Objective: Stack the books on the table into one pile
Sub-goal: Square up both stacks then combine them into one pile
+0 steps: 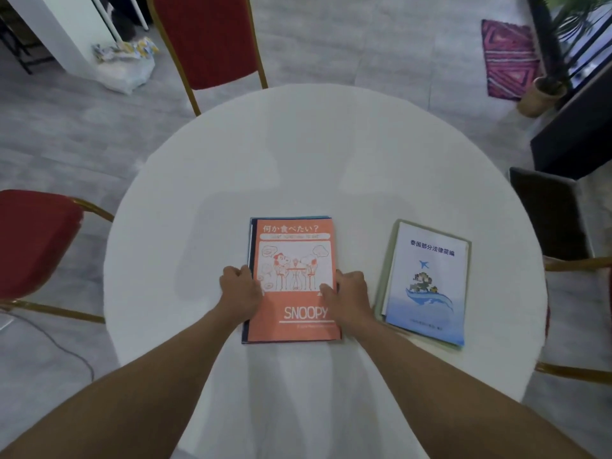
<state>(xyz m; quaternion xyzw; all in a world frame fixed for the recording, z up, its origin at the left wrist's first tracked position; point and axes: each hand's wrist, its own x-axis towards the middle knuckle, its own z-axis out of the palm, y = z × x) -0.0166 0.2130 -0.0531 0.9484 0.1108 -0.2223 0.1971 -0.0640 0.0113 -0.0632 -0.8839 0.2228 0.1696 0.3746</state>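
Observation:
An orange Snoopy notebook [293, 240] tops a small pile in the middle of the round white table [298, 154]; dark blue and light blue book edges show beneath it. My left hand [240, 288] grips the pile's left edge. My right hand [347, 293] grips its right edge, thumb resting on the orange cover. To the right lies a second small pile, a light blue booklet [430, 279] with a whale picture on top of a pale green folder [385, 276]. The two piles lie apart.
A red chair [205, 38] stands at the table's far side and another red chair [33, 240] at its left. A dark chair [549, 213] is at the right. A plant pot [539, 97] and pink rug [508, 58] are on the floor.

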